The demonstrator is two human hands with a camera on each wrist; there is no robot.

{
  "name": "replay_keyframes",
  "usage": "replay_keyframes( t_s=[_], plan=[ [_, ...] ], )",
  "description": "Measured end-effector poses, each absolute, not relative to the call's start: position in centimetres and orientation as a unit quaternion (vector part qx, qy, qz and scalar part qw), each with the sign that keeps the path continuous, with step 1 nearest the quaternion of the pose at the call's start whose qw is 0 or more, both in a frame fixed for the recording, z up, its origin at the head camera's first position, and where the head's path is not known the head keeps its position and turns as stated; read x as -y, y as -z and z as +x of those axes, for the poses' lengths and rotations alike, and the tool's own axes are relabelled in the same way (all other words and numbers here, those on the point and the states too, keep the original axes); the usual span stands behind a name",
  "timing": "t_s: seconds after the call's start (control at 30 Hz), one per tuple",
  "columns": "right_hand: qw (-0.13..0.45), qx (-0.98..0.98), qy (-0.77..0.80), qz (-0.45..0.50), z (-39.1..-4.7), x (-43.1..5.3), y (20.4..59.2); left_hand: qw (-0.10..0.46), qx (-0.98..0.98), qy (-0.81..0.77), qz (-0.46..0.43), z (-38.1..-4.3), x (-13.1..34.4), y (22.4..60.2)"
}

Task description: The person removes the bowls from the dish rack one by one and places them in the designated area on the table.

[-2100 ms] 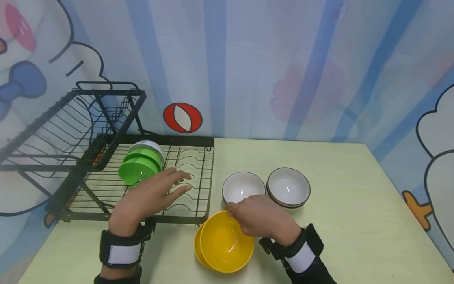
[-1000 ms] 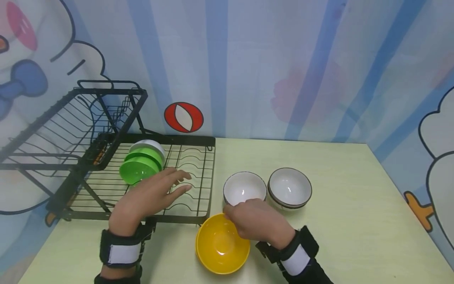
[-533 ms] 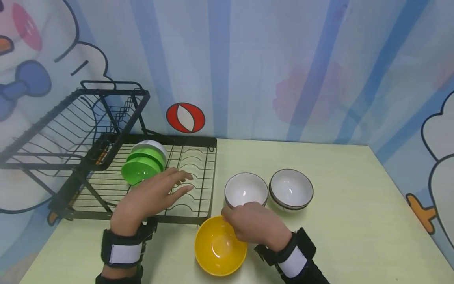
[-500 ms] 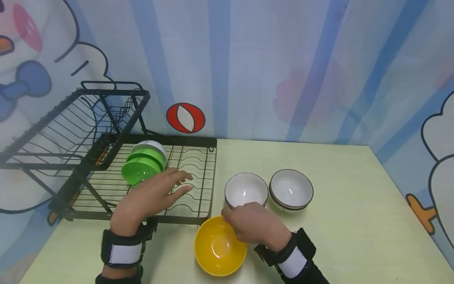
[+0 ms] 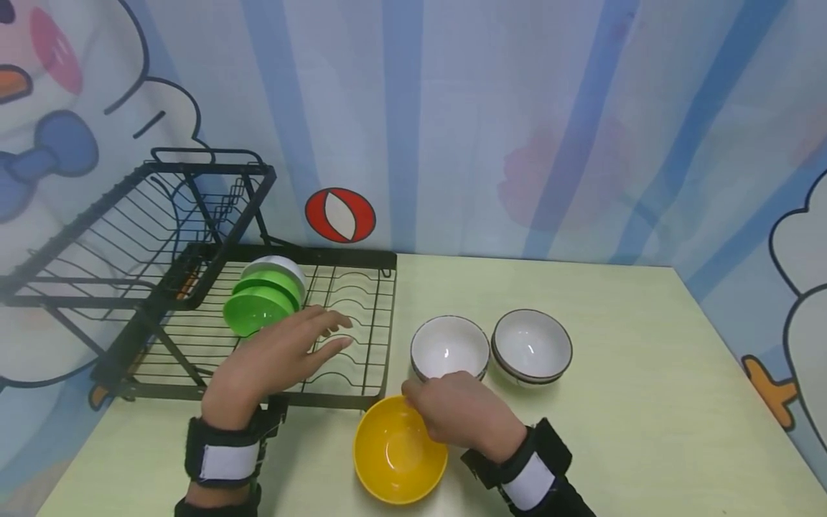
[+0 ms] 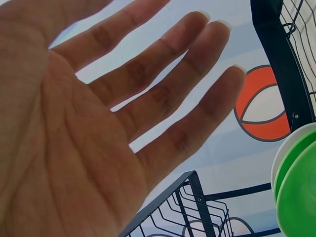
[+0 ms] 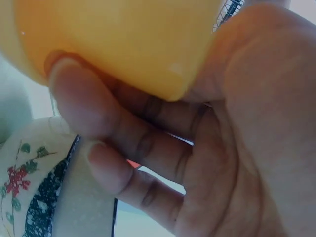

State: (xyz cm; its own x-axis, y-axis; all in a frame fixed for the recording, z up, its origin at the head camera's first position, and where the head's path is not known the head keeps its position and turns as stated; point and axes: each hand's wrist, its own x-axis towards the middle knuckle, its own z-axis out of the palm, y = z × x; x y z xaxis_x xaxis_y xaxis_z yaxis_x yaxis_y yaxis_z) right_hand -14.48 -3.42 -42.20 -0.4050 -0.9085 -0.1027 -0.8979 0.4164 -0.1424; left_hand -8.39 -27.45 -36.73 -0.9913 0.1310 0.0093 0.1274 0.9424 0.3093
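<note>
My right hand [image 5: 461,413] grips the yellow bowl [image 5: 397,452] at its upper right rim, near the front of the table. Seen from the right wrist, curled fingers [image 7: 81,98] press against the bowl's yellow outer wall [image 7: 123,44]. My left hand [image 5: 278,359] hovers over the front of the black dish rack [image 5: 323,400], fingers spread and holding nothing; its bare palm [image 6: 74,158] fills much of the left wrist view. Just beyond that hand, green bowls [image 5: 254,314] lean tilted in the rack with a white bowl [image 5: 284,266] behind them.
Two stacks of dark-rimmed white bowls, a left stack [image 5: 449,345] and a right stack [image 5: 531,345], stand right of the rack. A flowered outer wall [image 7: 29,182] shows in the right wrist view. An upper rack tier [image 5: 129,230] rises at left, before a printed cloth [image 5: 452,129].
My right hand and the yellow bowl have shifted slightly left and toward me. A second yellow rim, seen earlier at the bowl's left, is now hidden. The left hand stays over the rack.
</note>
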Motion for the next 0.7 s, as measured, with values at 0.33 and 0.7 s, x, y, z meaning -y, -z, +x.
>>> replay_keyframes(
  t_s=[0.33, 0.7],
  plan=[
    [0.056, -0.839, 0.006, -0.541, -13.99, 3.87, 42.48, 0.002, -0.986, -0.153, 0.064, -8.53, 27.62, 36.86],
    [0.039, -0.842, -0.014, -0.538, -13.73, 4.27, 42.95, -0.001, -0.986, -0.156, 0.057, -8.53, 27.90, 36.95]
  ],
)
